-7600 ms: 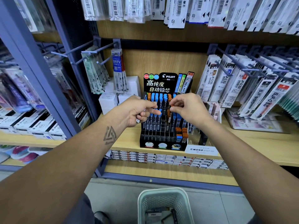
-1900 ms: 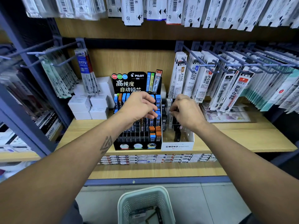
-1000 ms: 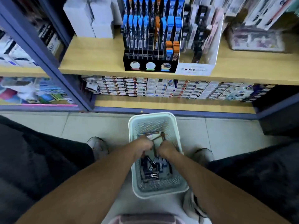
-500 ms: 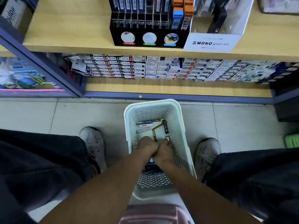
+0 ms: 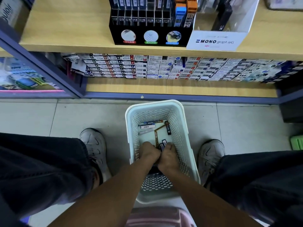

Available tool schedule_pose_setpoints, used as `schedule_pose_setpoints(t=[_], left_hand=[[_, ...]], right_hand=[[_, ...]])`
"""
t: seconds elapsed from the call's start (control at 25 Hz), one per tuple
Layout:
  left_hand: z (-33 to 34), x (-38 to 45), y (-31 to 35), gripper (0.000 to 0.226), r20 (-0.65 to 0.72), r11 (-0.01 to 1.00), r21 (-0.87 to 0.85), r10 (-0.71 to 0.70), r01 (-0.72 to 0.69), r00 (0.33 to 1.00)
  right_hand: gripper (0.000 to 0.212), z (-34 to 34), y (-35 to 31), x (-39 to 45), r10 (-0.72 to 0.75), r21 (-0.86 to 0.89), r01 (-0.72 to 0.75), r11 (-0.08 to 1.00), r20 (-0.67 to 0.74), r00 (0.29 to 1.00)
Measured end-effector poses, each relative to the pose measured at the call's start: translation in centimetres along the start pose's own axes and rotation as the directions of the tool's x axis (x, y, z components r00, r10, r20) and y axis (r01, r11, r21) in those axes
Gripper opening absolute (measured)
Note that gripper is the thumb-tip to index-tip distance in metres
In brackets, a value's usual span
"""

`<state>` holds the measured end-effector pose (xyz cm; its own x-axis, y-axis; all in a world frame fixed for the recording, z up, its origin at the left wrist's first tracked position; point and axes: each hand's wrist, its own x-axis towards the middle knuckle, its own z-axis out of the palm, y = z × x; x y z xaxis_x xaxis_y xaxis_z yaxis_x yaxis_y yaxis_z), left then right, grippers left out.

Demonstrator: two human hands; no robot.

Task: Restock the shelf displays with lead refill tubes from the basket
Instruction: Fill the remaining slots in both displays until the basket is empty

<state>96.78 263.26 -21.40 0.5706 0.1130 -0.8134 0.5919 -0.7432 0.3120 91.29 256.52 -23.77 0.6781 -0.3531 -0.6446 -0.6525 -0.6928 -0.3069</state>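
Both hands are reaching into the basket (image 5: 161, 110) on the floor: left hand (image 5: 150, 154) and right hand (image 5: 168, 157) are curling over dark tubes (image 5: 164, 143), though the exact grasp is hidden. Risk: gathering a loose bundle may be letting tubes slip out, or mixing grades meant for different slots of the display (image 5: 150, 36).

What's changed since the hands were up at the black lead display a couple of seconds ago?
Both hands have come down off the shelf into the basket on the floor: the left hand and right hand sit together among the lead refill tubes. What they hold is hidden. The black display and MONO box stay side by side on the shelf.
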Motion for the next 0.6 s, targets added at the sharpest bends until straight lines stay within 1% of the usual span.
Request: schedule_pose_setpoints(t=[0.08, 0.12, 0.2, 0.28, 0.32, 0.4, 0.44, 0.56, 0.6], left_hand=[[0.0, 0.2, 0.0, 0.015, 0.018, 1.000, 0.008, -0.014, 0.013, 1.000], [-0.1, 0.4, 0.1, 0.013, 0.030, 0.999, -0.007, -0.035, 0.035, 0.999], [-0.3, 1.0, 0.2, 0.011, 0.039, 0.997, -0.030, -0.067, 0.068, 0.997], [-0.2, 1.0, 0.3, 0.012, 0.052, 0.997, -0.026, -0.075, 0.076, 0.996], [-0.1, 1.0, 0.2, 0.005, 0.045, 0.998, -0.013, -0.069, 0.069, 0.997], [0.2, 1.1, 0.1, 0.014, 0.018, 0.998, -0.007, -0.061, 0.061, 0.998], [0.4, 1.1, 0.0, 0.014, 0.015, 0.998, -0.022, -0.059, 0.060, 0.998], [0.9, 1.2, -0.2, 0.002, -0.006, 0.993, -0.089, -0.079, 0.078, 0.997], [1.0, 1.1, -0.3, 0.003, -0.012, 0.989, -0.115, -0.095, 0.093, 0.995]], right_hand=[[0.076, 0.3, 0.0, 0.4, 0.032, 0.018, -0.033, 0.999, 0.036, 0.999], [0.077, 0.3, 0.0, 0.7, 0.049, 0.031, -0.051, 0.998, 0.051, 0.997], [0.072, 0.2, 0.1, 1.1, 0.065, 0.001, -0.065, 0.998, 0.060, 0.996], [0.064, 0.6, 0.0, 1.1, 0.066, -0.040, -0.064, 0.997, 0.040, 0.997], [0.061, 0.8, -0.2, 1.1, 0.070, -0.056, -0.068, 0.996, 0.025, 0.997], [0.055, 1.2, -0.5, 1.1, 0.081, -0.068, -0.081, 0.994, -0.005, 0.997], [0.053, 1.3, -0.5, 1.2, 0.088, -0.075, -0.089, 0.993, -0.016, 0.996], [0.045, 1.5, -0.6, 1.1, 0.091, -0.121, -0.098, 0.988, -0.061, 0.994], [0.045, 1.5, -0.7, 1.0, 0.098, -0.133, -0.106, 0.985, -0.067, 0.993]])
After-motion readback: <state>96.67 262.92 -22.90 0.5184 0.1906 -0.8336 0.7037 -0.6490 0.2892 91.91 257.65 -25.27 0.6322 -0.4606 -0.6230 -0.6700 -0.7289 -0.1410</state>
